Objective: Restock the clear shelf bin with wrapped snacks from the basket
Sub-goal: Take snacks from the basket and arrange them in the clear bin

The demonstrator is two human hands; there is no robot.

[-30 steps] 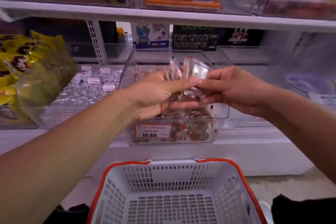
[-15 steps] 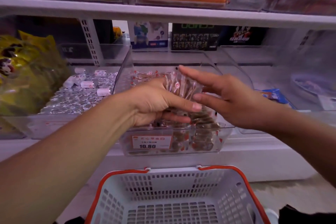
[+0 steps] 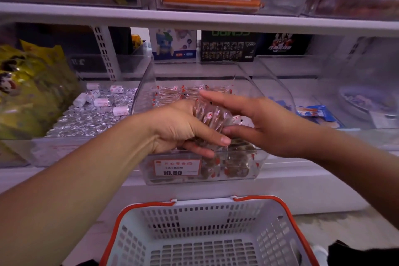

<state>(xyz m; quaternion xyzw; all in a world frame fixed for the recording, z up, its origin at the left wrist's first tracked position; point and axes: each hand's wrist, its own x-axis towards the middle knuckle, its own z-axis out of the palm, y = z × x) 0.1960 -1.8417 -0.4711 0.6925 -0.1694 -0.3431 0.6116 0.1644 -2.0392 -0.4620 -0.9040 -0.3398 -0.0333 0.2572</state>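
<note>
1. Holding a bundle of wrapped snacks [image 3: 212, 120] over the clear shelf bin [image 3: 146, 84], my left hand [image 3: 179, 127] curls around it, thumb across the front and fingers below.
2. Beside that bin on the left sits a bin of foil-wrapped sweets [image 3: 90, 114], with yellow bags [image 3: 28, 88] at the far left; I judge that the bundle must not drift that way.
3. My right hand [image 3: 265, 127] meets the bundle from the right with fingers nearly straight, index above and thumb below. It steadies the wrappers and does not clamp them.
4. Snacks of the same kind already lie in the bin, stacked behind the price label [image 3: 177, 167] that reads 10.80 and spread toward the back.
5. To do this step well, I should lower both hands inside the bin's walls before my left hand lets go, then let my right hand spread the packets flat toward the back.
6. Below the shelf, the basket [image 3: 138, 214] shows only bare mesh in its visible part, so I judge this bundle among the last.
</note>
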